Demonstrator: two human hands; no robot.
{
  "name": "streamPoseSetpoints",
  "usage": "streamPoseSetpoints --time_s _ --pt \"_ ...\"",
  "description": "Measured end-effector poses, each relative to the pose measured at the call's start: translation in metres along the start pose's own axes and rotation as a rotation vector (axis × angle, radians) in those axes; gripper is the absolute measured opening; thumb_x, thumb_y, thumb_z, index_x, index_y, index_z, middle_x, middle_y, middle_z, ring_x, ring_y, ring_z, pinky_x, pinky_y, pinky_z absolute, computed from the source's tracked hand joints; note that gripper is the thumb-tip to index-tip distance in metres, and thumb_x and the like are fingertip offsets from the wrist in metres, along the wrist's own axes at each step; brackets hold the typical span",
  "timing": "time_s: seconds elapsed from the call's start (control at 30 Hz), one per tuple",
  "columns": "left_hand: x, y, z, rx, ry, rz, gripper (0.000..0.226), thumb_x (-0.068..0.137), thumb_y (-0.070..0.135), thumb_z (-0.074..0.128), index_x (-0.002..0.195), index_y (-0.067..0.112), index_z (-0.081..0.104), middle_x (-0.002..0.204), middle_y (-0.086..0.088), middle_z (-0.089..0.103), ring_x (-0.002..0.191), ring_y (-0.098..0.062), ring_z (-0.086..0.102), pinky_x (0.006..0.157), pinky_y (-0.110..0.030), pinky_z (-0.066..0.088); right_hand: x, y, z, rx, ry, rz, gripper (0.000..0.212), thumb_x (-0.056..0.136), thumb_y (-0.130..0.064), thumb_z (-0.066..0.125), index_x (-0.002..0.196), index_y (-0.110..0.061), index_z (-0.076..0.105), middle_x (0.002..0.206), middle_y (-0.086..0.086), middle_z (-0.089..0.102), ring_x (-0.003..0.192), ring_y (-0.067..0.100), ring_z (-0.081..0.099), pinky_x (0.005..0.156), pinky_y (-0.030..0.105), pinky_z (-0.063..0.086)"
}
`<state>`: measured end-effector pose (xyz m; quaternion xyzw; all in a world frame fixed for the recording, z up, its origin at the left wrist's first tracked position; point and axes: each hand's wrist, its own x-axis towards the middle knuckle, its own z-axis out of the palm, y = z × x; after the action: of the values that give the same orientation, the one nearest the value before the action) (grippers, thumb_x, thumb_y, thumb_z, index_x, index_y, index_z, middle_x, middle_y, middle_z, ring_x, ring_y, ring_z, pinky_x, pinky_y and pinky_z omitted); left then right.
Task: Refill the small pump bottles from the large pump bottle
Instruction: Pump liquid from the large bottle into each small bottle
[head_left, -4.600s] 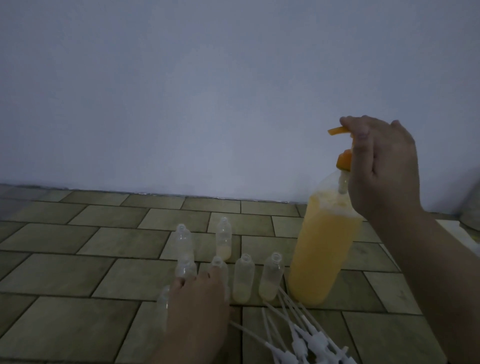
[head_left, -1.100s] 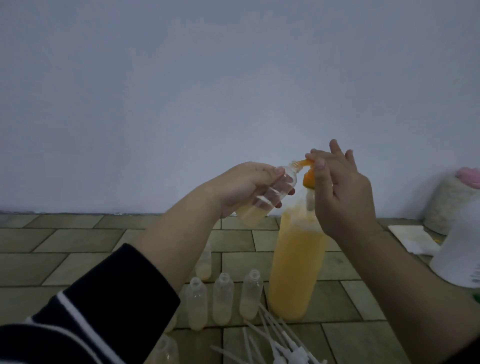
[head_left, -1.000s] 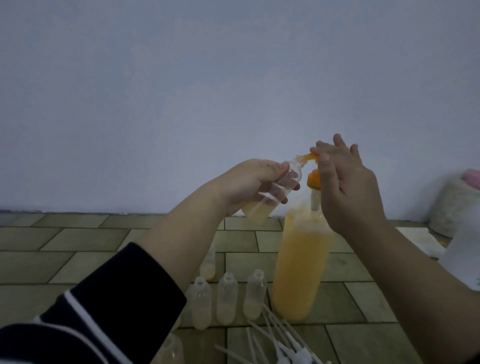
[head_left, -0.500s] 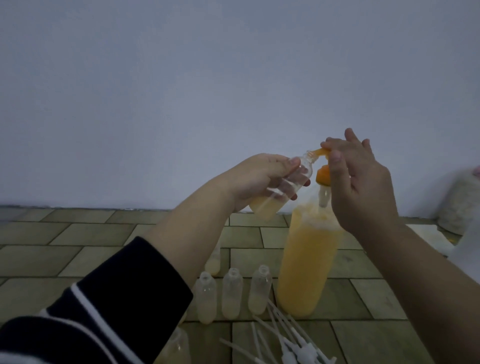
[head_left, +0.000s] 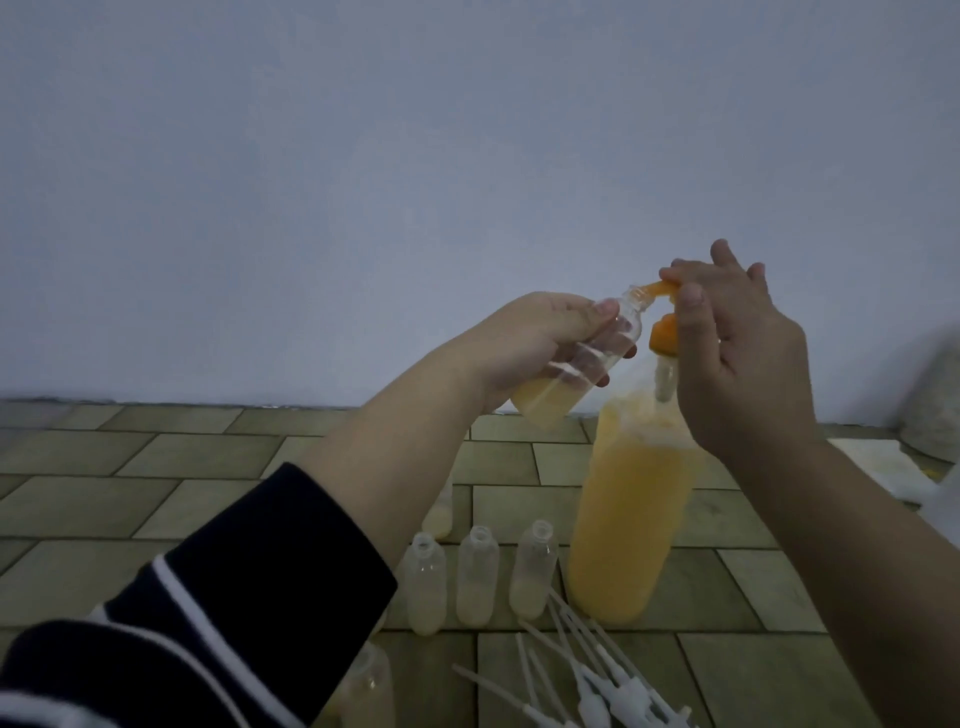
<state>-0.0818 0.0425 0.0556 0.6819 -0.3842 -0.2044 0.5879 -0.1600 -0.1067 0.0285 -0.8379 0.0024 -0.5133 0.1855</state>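
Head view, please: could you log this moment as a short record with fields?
left hand: left hand grips a tilted small bottle, its mouth at the orange spout
right hand: right hand rests on the pump head
source: large pump bottle, orange liquid, upright on tiled floor
waiting: three open small bottles
loose: white pump tops

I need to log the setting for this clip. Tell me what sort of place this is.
Probably the floor of a home or small workroom, not a bench: the large pump bottle and the small open bottles stand directly on a tiled floor against a plain wall, with loose pump tops lying on the tiles.
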Motion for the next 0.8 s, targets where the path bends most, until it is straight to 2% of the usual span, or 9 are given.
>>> streamPoseSetpoints --time_s 0.13,0.27,0.33,0.6,0.7,0.8 --pt "0.003 0.002 0.000 0.002 0.002 0.019 0.032 0.097 0.030 0.046 0.110 0.006 0.062 0.097 -0.002 0.069 0.078 -0.022 0.061 0.076 -0.036 0.048 0.004 0.000 -0.002 0.013 0.036 0.016 0.051 0.099 -0.036 0.022 0.118 -0.009 0.061 0.127 0.005 0.058 0.130 0.004 0.028 0.111 0.014 0.008" --pt "0.006 -0.003 0.000 0.007 -0.022 -0.004 0.031 0.097 0.029 0.046 0.109 0.005 0.062 0.094 -0.001 0.069 0.076 -0.021 0.061 0.078 -0.036 0.048 -0.007 0.009 0.009 0.029 0.088 0.032 0.043 0.098 -0.027 0.025 0.121 -0.010 0.058 0.118 -0.011 0.050 0.132 0.005 0.029 0.114 0.016 0.011" --pt "0.006 -0.005 -0.001 0.016 -0.027 -0.021 0.033 0.097 0.029 0.046 0.111 0.003 0.062 0.094 -0.001 0.070 0.077 -0.021 0.062 0.077 -0.036 0.049 -0.011 0.011 0.013 0.046 0.079 0.053 0.042 0.097 -0.026 0.026 0.121 -0.010 0.057 0.117 -0.013 0.047 0.132 0.002 0.027 0.113 0.016 0.011" --pt "0.007 0.003 -0.002 -0.010 -0.008 0.015 0.031 0.096 0.030 0.047 0.107 0.006 0.063 0.098 -0.004 0.069 0.079 -0.023 0.061 0.081 -0.039 0.048 0.007 0.003 -0.001 0.013 0.064 -0.011 0.048 0.100 -0.031 0.024 0.115 -0.009 0.063 0.124 0.003 0.059 0.129 0.002 0.026 0.110 0.009 0.004" --pt "0.008 0.000 -0.002 -0.006 -0.020 0.012 0.031 0.096 0.031 0.047 0.106 0.007 0.064 0.097 -0.004 0.069 0.079 -0.023 0.061 0.079 -0.038 0.048 0.004 0.008 0.004 0.016 0.102 -0.018 0.043 0.100 -0.027 0.026 0.114 -0.008 0.062 0.118 -0.002 0.059 0.131 0.007 0.033 0.113 0.014 0.009" --pt "0.007 -0.005 0.000 -0.001 -0.031 -0.007 0.030 0.096 0.030 0.047 0.106 0.007 0.064 0.095 -0.003 0.070 0.078 -0.023 0.061 0.079 -0.038 0.048 -0.006 0.014 0.009 0.005 0.106 -0.016 0.043 0.099 -0.025 0.026 0.114 -0.006 0.061 0.118 0.006 0.062 0.131 0.010 0.035 0.115 0.020 0.013"
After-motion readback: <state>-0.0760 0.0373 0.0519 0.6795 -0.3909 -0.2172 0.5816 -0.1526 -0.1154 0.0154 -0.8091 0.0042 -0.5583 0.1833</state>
